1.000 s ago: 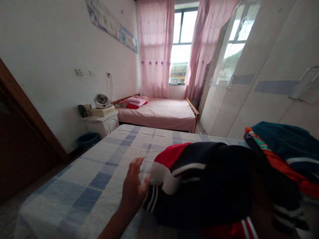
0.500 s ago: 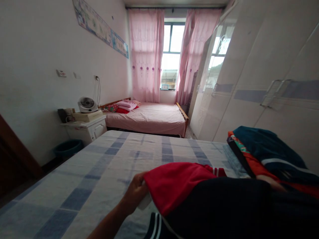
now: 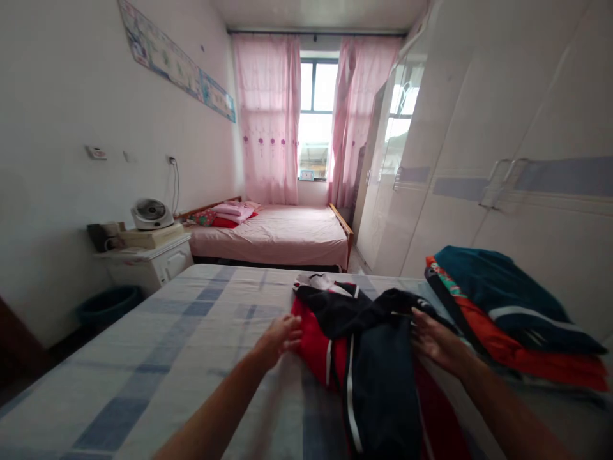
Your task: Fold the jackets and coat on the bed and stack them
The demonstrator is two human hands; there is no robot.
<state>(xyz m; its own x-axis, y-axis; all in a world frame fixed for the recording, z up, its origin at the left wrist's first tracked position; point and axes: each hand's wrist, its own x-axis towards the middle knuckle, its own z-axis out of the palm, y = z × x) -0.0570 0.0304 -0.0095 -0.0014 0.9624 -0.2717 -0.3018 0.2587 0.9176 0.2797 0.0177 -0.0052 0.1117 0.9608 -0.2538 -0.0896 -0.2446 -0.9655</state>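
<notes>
A dark navy and red jacket with white piping lies rumpled on the bed in front of me, its sleeves loosely bunched towards the far end. My left hand is at its red left side, fingers apart and close against the cloth. At the opposite side, my right hand has its fingers spread at the edge of the dark fabric; whether they touch it is hard to tell. Right of that hand, a stack of folded clothes holds a teal garment on top of an orange one.
The jacket rests on a blue and white checked bedsheet. White wardrobes line the right side. Beyond stands a pink-covered bed. A small fan sits on a white cabinet at left, near a bin.
The jacket has gone from being held up, red lining showing, to lying on the bed. My left hand has let go of its red edge, and my right hand has come into view.
</notes>
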